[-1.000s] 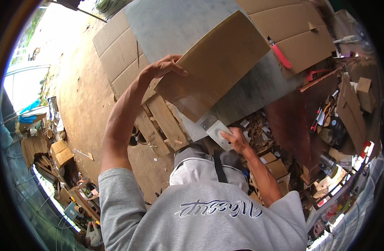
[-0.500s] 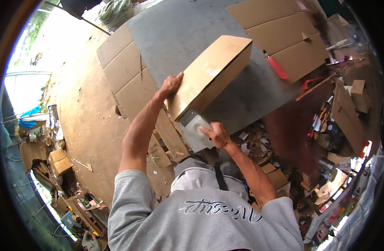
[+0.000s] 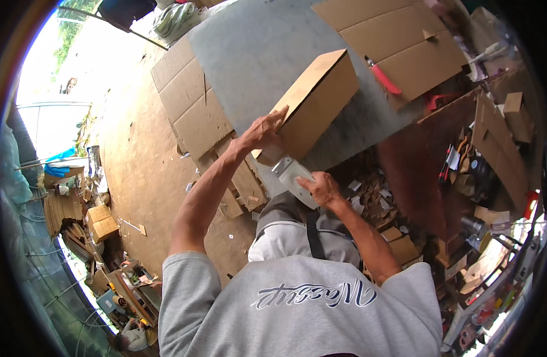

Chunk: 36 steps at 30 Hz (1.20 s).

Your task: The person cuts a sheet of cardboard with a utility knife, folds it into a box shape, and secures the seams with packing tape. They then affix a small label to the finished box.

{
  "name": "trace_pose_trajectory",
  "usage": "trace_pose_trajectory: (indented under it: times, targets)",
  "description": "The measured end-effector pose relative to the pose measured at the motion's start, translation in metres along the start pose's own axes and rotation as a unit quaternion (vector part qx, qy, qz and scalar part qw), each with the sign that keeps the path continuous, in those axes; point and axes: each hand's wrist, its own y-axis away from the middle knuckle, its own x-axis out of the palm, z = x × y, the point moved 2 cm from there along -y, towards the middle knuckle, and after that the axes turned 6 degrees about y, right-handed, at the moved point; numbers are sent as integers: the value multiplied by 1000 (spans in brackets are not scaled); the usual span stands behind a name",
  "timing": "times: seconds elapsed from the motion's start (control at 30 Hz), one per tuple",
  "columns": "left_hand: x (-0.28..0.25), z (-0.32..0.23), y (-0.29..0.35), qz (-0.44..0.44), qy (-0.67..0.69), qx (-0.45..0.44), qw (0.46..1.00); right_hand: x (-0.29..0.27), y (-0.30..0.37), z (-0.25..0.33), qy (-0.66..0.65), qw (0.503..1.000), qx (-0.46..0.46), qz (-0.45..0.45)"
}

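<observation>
A brown cardboard box (image 3: pixel 321 107) stands at a slant on the grey tabletop (image 3: pixel 244 59), its near end toward me. My left hand (image 3: pixel 264 131) grips the box at its near left corner, fingers stretched over the edge. My right hand (image 3: pixel 322 189) is closed on a pale grey hand tool with a metal front plate, which looks like a tape dispenser (image 3: pixel 297 178). The tool's front is just below the box's near end, close to my left hand. A see-through strip seems to show between them, too blurred to be sure.
Flat cardboard sheets (image 3: pixel 193 95) lie on the table's left side. A red-handled cutter (image 3: pixel 383 78) rests by another cardboard sheet (image 3: pixel 404 47) on the right. Scraps (image 3: pixel 374 196) litter the floor at right, and a small box (image 3: pixel 101 222) is at left.
My left hand has slid from the box's left side to its near corner. The box has turned, showing more of its right side. The tool has tilted and drawn slightly away from the box.
</observation>
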Motion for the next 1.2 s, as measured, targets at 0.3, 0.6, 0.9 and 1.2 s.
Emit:
trace_pose_trajectory:
  times: [0.3,0.6,0.9,1.2]
  targets:
    - [-3,10,0,45,3,-25,999,9,4,-39,14,991,118,65]
    - [49,-20,66,-95,-435,255,859,22,-29,-13,75,975,198,61]
    - [122,44,113,12,-676,230,700,36,-13,39,226,936,271,-21]
    - [81,13,104,65,-87,114,988,1,80,4,-65,970,-22,-232]
